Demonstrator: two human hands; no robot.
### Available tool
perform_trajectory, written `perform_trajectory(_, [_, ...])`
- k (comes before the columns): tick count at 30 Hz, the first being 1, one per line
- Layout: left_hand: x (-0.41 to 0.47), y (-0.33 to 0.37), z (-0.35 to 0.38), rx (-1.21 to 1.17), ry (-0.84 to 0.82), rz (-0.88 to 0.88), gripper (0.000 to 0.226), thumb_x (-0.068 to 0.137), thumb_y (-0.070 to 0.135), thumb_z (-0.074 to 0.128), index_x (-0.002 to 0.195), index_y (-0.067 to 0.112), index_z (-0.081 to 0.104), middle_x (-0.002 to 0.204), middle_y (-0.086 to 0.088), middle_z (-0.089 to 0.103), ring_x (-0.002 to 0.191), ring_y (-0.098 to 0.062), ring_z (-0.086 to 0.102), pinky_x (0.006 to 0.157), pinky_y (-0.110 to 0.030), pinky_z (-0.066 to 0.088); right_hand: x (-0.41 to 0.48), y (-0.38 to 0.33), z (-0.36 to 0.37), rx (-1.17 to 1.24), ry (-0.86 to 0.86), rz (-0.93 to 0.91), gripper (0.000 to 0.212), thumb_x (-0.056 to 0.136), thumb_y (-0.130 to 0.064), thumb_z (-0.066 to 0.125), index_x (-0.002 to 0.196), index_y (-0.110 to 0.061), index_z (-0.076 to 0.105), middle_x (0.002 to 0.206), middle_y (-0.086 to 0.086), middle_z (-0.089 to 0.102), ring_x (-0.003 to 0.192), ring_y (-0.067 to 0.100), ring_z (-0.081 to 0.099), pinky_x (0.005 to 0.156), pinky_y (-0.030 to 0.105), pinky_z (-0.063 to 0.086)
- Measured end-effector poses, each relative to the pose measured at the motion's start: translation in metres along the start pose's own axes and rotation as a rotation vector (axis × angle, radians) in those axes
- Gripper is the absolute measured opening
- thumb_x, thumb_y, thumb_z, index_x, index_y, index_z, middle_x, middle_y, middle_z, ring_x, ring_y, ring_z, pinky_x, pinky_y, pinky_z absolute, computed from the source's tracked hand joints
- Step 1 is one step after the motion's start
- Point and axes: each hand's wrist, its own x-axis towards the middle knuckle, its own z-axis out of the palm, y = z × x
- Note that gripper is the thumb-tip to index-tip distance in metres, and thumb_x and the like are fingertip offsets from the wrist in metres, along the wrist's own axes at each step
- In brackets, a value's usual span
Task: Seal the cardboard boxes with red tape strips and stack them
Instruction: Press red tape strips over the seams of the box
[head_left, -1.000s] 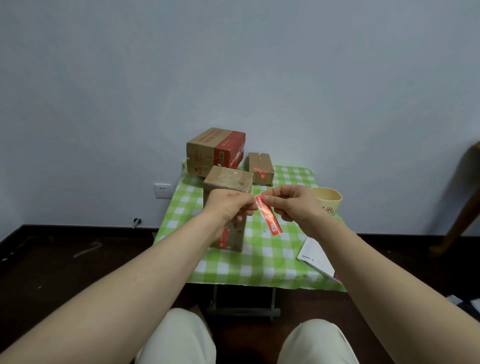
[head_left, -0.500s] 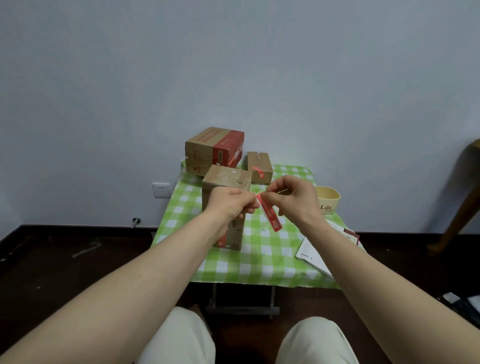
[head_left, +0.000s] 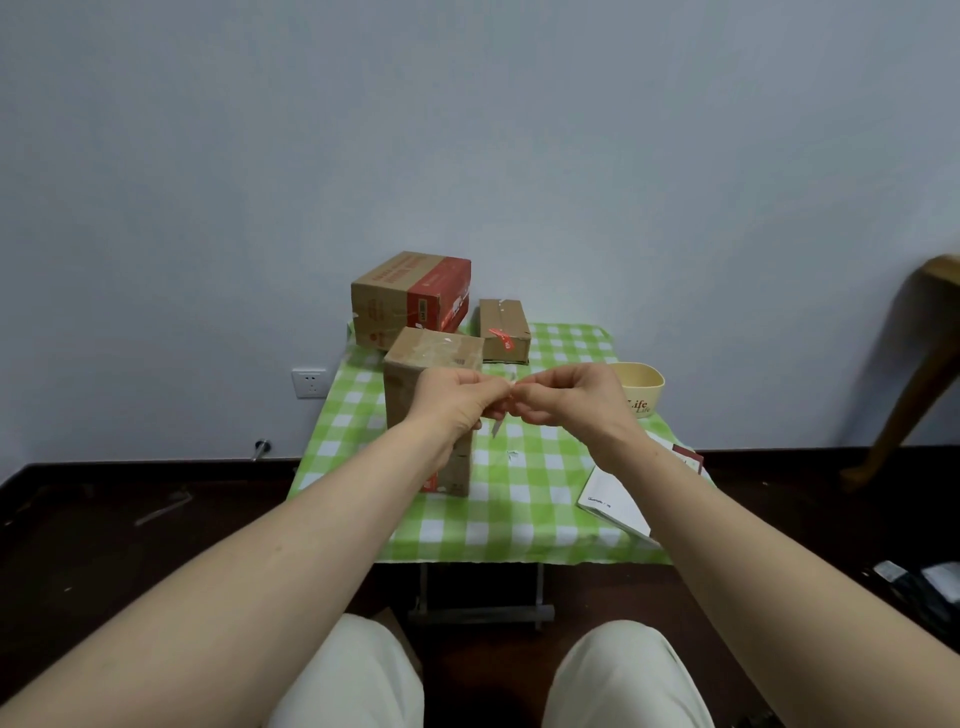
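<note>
My left hand (head_left: 457, 400) and my right hand (head_left: 566, 397) meet fingertip to fingertip above the table, both pinching a tape strip (head_left: 496, 423); only a pale sliver of it shows below the fingers. Just behind my left hand stands a tall brown cardboard box (head_left: 434, 358), upright on the green checked tablecloth (head_left: 524, 499). A larger brown and red box (head_left: 410, 299) lies at the back left. A small brown box (head_left: 504, 327) with a red strip on it sits at the back centre.
A cream bowl (head_left: 641, 389) marked "Life" stands right of my hands. A white booklet (head_left: 615, 501) and a dark red card (head_left: 688, 457) lie at the table's right edge. Small white paper scraps (head_left: 513, 455) lie on the cloth. A wooden furniture leg (head_left: 904, 395) stands far right.
The red strip that hung between my hands is now almost hidden by my fingers, and its pale side shows. My hands have come closer together.
</note>
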Motion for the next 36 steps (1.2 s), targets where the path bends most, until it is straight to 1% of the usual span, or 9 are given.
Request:
perform_trajectory(4, [0.002,-0.002,0.006,0.042,-0.015,0.039,0.009,0.076,0.003,0.069,0.068,0.002,0.071,0.062,-0.007,0.066,0.058,-0.01,0.059,0.074,-0.03,0.052,0.0,0.002,-0.004,0.043,0.015,0.021,0.009,0.078,-0.006,0.071,0.07,-0.001,0.07,0.074,0.019,0.071,0.072,0.025,0.068,0.079,0.035,0.059])
perform_trajectory(7, [0.002,-0.001,0.012,0.069,-0.011,0.062,0.013,0.078,0.002,0.067,0.066,-0.001,0.068,0.059,-0.005,0.063,0.047,0.003,0.057,0.058,-0.015,0.044,-0.002,0.002,-0.007,0.044,0.036,0.016,0.014,0.079,0.0,0.066,0.065,-0.001,0.069,0.069,0.017,0.069,0.068,0.024,0.066,0.076,0.034,0.059])
perform_trajectory(9, [0.002,0.0,0.018,0.065,-0.002,0.064,0.015,0.079,0.005,0.069,0.064,0.004,0.068,0.06,-0.004,0.063,0.047,0.001,0.055,0.05,-0.01,0.041,-0.001,0.002,-0.01,0.036,0.058,0.014,0.018,0.079,0.003,0.063,0.062,-0.002,0.067,0.069,0.018,0.068,0.065,0.023,0.066,0.073,0.033,0.059])
perform_trajectory(13, [0.005,0.001,0.031,-0.039,0.006,-0.01,0.019,0.081,0.002,0.064,0.063,0.004,0.064,0.058,-0.007,0.06,0.051,-0.012,0.048,0.046,-0.018,0.038,0.003,0.005,-0.017,0.054,0.131,0.048,0.019,0.081,0.004,0.059,0.063,-0.001,0.064,0.064,0.014,0.065,0.054,0.015,0.066,0.063,0.027,0.059])
perform_trajectory(19, [0.022,-0.004,0.055,-0.217,0.085,-0.183,0.017,0.084,0.006,0.051,0.068,0.004,0.057,0.067,-0.007,0.06,0.052,-0.012,0.047,0.04,-0.015,0.04,0.016,0.022,-0.048,0.14,0.277,0.137,0.018,0.083,0.0,0.056,0.065,-0.001,0.061,0.067,0.012,0.064,0.048,0.011,0.065,0.053,0.02,0.055])
perform_trajectory(26, [0.058,-0.008,0.089,-0.621,0.23,-0.351,0.017,0.088,-0.003,0.055,0.072,0.0,0.049,0.07,-0.013,0.06,0.051,-0.017,0.063,0.053,-0.021,0.055,0.041,0.052,-0.111,0.206,0.496,0.256,0.017,0.082,-0.007,0.059,0.065,-0.004,0.061,0.064,0.01,0.062,0.044,0.013,0.06,0.045,0.02,0.05])
perform_trajectory(28, [0.071,-0.01,0.101,-0.641,0.261,-0.358,0.011,0.086,-0.007,0.054,0.076,-0.002,0.052,0.058,-0.011,0.064,0.039,-0.013,0.062,0.052,-0.019,0.054,0.051,0.061,-0.13,0.238,0.563,0.286,0.017,0.083,-0.008,0.059,0.066,-0.002,0.06,0.063,0.01,0.061,0.039,0.011,0.057,0.041,0.019,0.047])
perform_trajectory(31, [0.092,-0.015,0.122,-0.599,0.281,-0.367,0.007,0.083,-0.008,0.055,0.078,-0.005,0.053,0.041,-0.003,0.061,0.038,-0.011,0.063,0.057,-0.02,0.056,0.067,0.074,-0.151,0.292,0.603,0.312,0.019,0.084,-0.006,0.059,0.066,0.001,0.059,0.06,0.012,0.06,0.036,0.01,0.057,0.039,0.017,0.047])
perform_trajectory(36, [0.115,-0.026,0.162,-0.416,0.045,-0.436,0.011,0.084,0.014,0.061,0.086,0.007,0.054,0.083,-0.014,0.06,0.065,-0.021,0.059,0.055,-0.027,0.054,0.093,0.093,-0.161,0.203,0.515,0.326,0.019,0.084,-0.003,0.059,0.065,-0.002,0.058,0.061,0.011,0.061,0.044,0.013,0.061,0.04,0.018,0.049])
